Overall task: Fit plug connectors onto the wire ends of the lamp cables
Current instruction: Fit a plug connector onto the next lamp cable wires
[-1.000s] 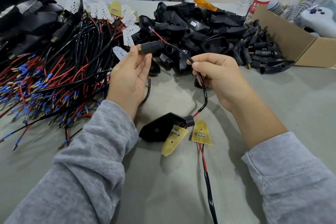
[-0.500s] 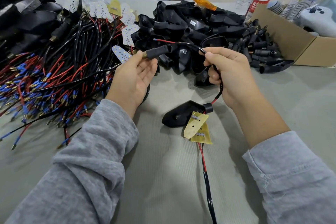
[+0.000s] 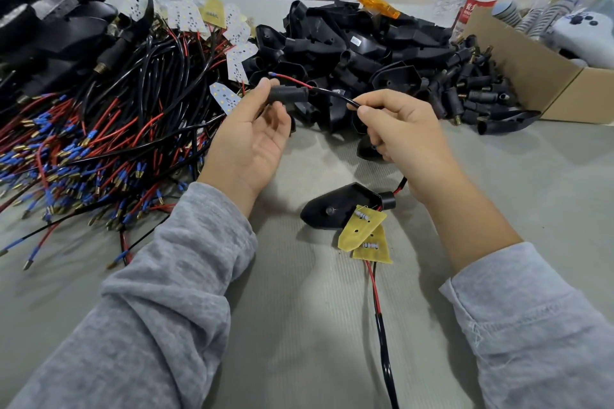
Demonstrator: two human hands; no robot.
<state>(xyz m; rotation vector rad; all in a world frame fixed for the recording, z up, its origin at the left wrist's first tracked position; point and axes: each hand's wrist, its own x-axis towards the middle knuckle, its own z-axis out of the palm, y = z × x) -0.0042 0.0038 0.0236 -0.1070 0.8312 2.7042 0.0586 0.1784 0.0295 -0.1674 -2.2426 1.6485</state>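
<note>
A grey fabric-covered surface point(image 3: 332, 325) carries everything, and to the left of the hands sprawls the biggest mass, a tangle of black and red lamp cables point(image 3: 99, 129) with blue-sleeved brass tips. Beyond the hands lies a heap of black plastic lamp housings point(image 3: 358, 50), running rightward into loose black plug connectors point(image 3: 471, 90). Far right of the right hand stands an open brown cardboard box point(image 3: 538, 76) that holds a white game controller point(image 3: 584, 33) and some ribbed grey items I cannot identify. Below the right hand rests one black lamp housing point(image 3: 335, 209) with two yellow circuit boards point(image 3: 365, 236) just beside it. The left hand point(image 3: 249, 139), palm up, pinches a black cylindrical plug connector point(image 3: 287, 95) at thumb and fingertips; a thin red wire end point(image 3: 289, 78) pokes out leftward past it. The right hand point(image 3: 402, 129) pinches the black cable point(image 3: 335, 95) just right of that connector.
</note>
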